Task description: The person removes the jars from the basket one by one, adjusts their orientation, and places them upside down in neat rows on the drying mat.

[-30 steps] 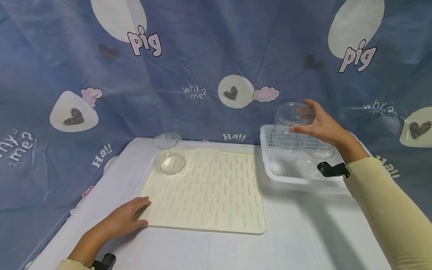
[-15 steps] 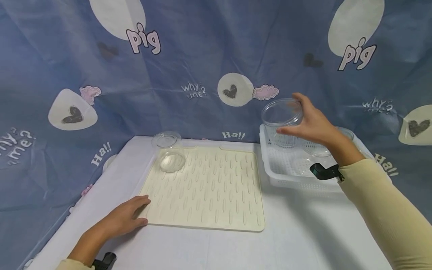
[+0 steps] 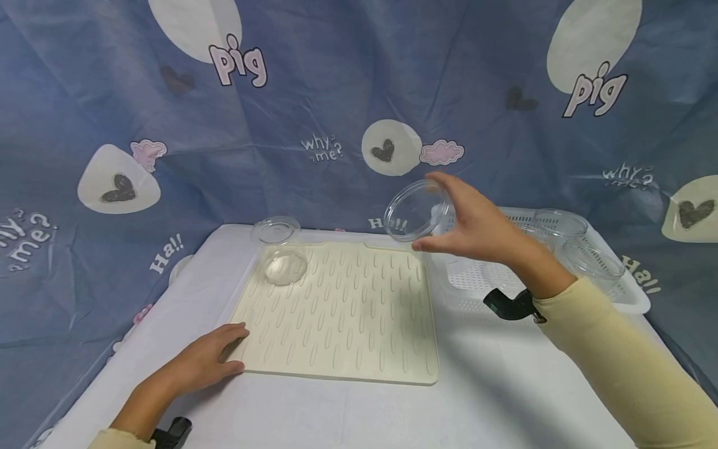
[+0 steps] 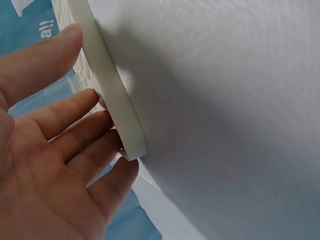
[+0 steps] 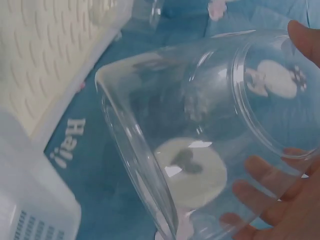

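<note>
A clear plastic jar (image 3: 408, 218) is held up by my right hand (image 3: 477, 227), between the mat and the basket. It tilts, with thumb and fingers spread round its side, as the right wrist view shows on the jar (image 5: 150, 100). My left hand (image 3: 204, 358) rests at the near left corner of a cream ridged mat (image 3: 348, 349). In the left wrist view its relaxed fingers and thumb touch the mat's edge (image 4: 120, 110). Another clear jar (image 3: 285, 268) stands on the mat's far left corner.
At the right sits a white perforated basket (image 3: 639, 305), with more clear jars (image 3: 593, 259) inside, partly behind my right forearm. A white cloth (image 3: 314, 411) covers the table. A blue printed curtain (image 3: 314, 81) hangs right behind the table's far edge.
My right hand has carried the jar left, out from over the basket, and tipped it. The left hand and the mat have stayed in place.
</note>
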Available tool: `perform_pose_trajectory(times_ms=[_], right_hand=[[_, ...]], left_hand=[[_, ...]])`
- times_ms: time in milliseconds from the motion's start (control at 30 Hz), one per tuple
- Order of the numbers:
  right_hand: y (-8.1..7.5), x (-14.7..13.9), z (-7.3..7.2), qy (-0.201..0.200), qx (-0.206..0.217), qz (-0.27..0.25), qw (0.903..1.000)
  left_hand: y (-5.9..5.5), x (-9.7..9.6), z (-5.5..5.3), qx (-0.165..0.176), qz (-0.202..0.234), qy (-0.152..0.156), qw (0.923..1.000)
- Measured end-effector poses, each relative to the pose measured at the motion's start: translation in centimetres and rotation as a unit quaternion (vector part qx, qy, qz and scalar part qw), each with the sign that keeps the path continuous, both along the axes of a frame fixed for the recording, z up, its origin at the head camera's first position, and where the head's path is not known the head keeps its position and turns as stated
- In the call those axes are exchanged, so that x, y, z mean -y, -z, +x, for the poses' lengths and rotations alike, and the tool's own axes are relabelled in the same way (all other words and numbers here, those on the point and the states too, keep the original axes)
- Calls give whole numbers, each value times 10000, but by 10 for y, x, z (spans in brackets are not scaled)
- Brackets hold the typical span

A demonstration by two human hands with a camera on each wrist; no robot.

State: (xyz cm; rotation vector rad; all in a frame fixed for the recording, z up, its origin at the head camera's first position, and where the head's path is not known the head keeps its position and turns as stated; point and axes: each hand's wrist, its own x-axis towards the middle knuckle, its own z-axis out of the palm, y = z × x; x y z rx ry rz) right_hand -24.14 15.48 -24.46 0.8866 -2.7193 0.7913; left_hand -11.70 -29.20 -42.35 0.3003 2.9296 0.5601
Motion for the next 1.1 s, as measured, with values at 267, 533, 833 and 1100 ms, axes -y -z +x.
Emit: perform_pose_trajectory(times_ms=[267, 533, 833, 1100], right_hand=[[13, 33, 22, -508, 60, 329, 9982], [36, 63, 37, -804, 257, 550, 9949], [53, 71, 36, -806, 154, 637, 9946], [56, 66, 35, -747, 200, 649, 9949]], left_hand=[[0, 1, 0, -100, -3, 7, 9999], [1, 1, 0, -38, 93, -9, 9999], [2, 2, 1, 8, 71, -35, 10000], [-1, 0, 0, 15, 21, 1, 10000]])
